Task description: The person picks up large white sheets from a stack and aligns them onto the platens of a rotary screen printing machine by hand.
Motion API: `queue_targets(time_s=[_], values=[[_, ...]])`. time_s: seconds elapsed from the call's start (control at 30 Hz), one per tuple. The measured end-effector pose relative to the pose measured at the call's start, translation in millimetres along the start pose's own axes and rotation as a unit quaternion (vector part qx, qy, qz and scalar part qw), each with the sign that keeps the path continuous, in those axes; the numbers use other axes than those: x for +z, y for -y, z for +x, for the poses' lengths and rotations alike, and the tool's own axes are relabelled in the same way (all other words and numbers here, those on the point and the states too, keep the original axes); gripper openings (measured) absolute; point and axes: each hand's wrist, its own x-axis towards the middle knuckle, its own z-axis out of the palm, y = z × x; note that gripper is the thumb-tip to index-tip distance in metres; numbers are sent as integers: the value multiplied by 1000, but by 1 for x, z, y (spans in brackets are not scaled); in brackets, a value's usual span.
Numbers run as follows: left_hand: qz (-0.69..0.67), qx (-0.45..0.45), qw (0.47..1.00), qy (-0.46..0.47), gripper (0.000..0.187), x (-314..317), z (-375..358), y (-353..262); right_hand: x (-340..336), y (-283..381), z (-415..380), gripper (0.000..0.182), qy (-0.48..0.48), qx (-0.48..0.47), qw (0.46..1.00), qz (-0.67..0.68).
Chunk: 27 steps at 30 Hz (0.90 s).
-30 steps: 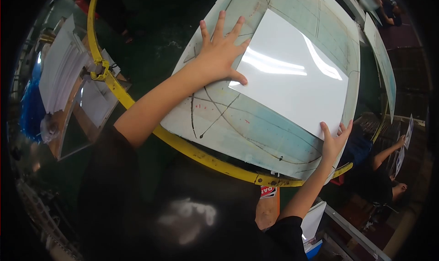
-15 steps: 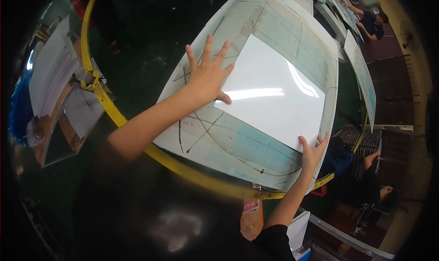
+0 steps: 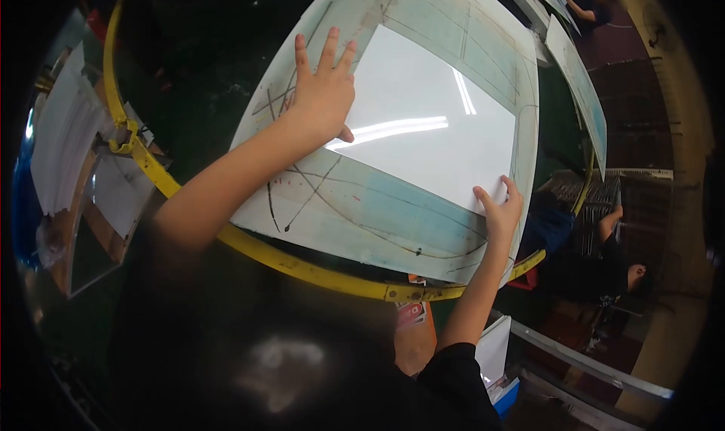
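A glossy white sheet (image 3: 430,106) lies on a pale blue-green board (image 3: 362,204) marked with dark curved and crossed lines. My left hand (image 3: 323,95) is spread at the sheet's left edge, its thumb by the lower left corner and its other fingers pointing up over the board. At the sheet's lower right corner is my right hand (image 3: 501,208), with thumb and fingers apart, touching the edge. Bright light reflections cross the sheet.
A yellow curved rail (image 3: 302,271) runs round the board's near and left sides. White sheets (image 3: 60,140) stand at the left. Co-workers are at the upper right (image 3: 585,4) and lower right (image 3: 604,269). Another board (image 3: 578,91) stands right.
The board, sheet and both hands appear shifted up and left in the view. The fingers of my left hand are closer together, and its thumb shows less.
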Motion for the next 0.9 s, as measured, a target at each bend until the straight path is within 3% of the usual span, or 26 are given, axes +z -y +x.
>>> queue_targets(time_s=[0.23,0.3,0.37,0.47,0.57,0.63,0.73,0.8,0.9], values=[[52,-1,997,59,52,-15,8,-12,-19,49,-8,69,37,49,998,-8],[67,-3,995,76,47,-20,9,-16,-15,49,-11,64,-6,15,998,-67],[89,-6,992,87,43,-25,9,-21,-2,37,-17,58,-107,-59,981,-153],[132,-13,989,66,35,-22,10,-29,-20,51,-23,50,9,-136,970,-201],[133,-17,989,64,38,-22,4,-31,-11,23,-13,51,120,-22,992,-20],[-4,-27,1000,-3,74,-12,-15,-25,-28,20,-21,58,150,-26,986,68],[-165,-29,973,-157,60,7,-71,-41,-49,0,-75,72,133,-115,981,84],[-304,6,920,-248,44,7,-120,-49,-97,14,-124,83,148,-186,971,27],[-419,-6,865,-277,34,20,-180,-62,-169,-7,-204,81,144,-116,982,-38]])
